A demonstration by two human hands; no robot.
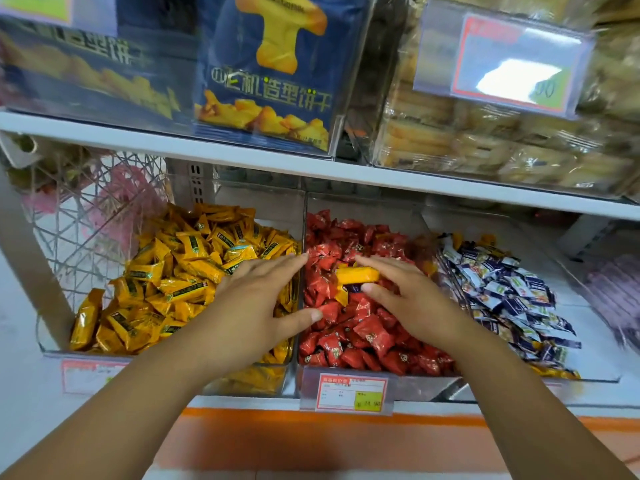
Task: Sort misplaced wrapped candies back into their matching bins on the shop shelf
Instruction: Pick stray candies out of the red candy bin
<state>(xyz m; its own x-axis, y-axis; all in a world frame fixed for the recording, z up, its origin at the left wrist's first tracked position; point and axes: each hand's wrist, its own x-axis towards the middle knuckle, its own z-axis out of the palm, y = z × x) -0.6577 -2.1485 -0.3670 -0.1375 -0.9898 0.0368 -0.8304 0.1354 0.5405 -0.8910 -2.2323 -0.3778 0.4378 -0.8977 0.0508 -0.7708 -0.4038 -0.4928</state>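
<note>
Three clear bins stand side by side on the lower shelf. The left bin (242,381) holds yellow wrapped candies (180,271), the middle bin (412,386) holds red ones (367,334), and the right bin (592,344) holds blue-and-white ones (509,296). My right hand (412,299) hovers over the red bin and pinches a yellow candy (356,274) between forefinger and thumb. Another yellow wrapper (341,296) and a dark one (353,288) lie among the red just below it. My left hand (259,296) is flat with straight fingers over the divider between the yellow and red bins, holding nothing.
A price tag (351,393) hangs on the red bin's front. The white upper shelf (242,157) carries blue biscuit boxes (273,74) and wrapped pastries (485,147) close overhead. A white wire basket (93,209) with pink items stands left of the yellow bin.
</note>
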